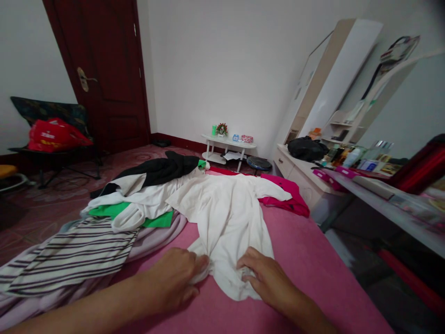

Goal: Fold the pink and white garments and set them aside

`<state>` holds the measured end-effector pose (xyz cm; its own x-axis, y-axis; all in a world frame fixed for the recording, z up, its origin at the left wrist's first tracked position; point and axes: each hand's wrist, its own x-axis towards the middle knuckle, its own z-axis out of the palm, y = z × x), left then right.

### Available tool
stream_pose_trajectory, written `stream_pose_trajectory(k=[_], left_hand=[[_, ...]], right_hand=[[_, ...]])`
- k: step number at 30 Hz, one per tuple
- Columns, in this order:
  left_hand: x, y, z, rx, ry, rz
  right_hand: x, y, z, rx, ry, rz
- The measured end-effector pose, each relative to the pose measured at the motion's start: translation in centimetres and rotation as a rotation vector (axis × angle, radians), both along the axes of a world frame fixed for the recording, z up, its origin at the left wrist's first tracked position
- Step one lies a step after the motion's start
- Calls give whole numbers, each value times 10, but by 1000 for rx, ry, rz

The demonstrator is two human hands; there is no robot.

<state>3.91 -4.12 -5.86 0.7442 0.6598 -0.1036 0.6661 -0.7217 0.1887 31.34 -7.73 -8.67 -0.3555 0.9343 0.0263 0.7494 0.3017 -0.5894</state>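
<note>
White short-sleeved shirt: sleeves spread outward, body rumpled with lengthwise creases. Left hand and right hand each clamp gathered fabric near the hem.

There is room to move over the pink sheet, right of the white shirt. A big clothes heap blocks the left; a white dresser blocks the far right.

"Can you read anything on the red plastic bag?"
"No, its white and yellow lettering is too blurred to make out."
"And the bottles on the dressing table?"
"Too small to tell; nothing here is legible."
</note>
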Motion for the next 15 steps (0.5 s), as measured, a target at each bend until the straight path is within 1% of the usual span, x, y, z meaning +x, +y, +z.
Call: stream_pose_trajectory(k=[2, 4, 5, 7, 9, 10, 11, 13, 15], left_hand=[[-2, 5, -9, 2, -33, 19], [-10, 13, -13, -39, -114, 22], [-16, 18, -13, -77, -174, 32], [-28, 26, -12, -174, -334, 95], [-41, 33, -8, -270, -511, 213], [-46, 36, -5, -312, -591, 278], [-52, 39, -4, -355, -661, 337], [-60, 44, 0, -452, -770, 440], [-64, 46, 3, -570, -837, 523]], right_hand=[[2, -1, 3, 35, 73, -75], [16, -4, 8, 93, 255, -186], [26, -7, 11, 118, 378, -267], [52, -15, 19, 149, 652, -474], [81, -26, 26, 184, 882, -708], [94, -32, 28, 214, 962, -812], [106, -38, 29, 242, 1013, -900], [127, -51, 25, 288, 1038, -1028], [141, -65, 14, 320, 995, -1086]])
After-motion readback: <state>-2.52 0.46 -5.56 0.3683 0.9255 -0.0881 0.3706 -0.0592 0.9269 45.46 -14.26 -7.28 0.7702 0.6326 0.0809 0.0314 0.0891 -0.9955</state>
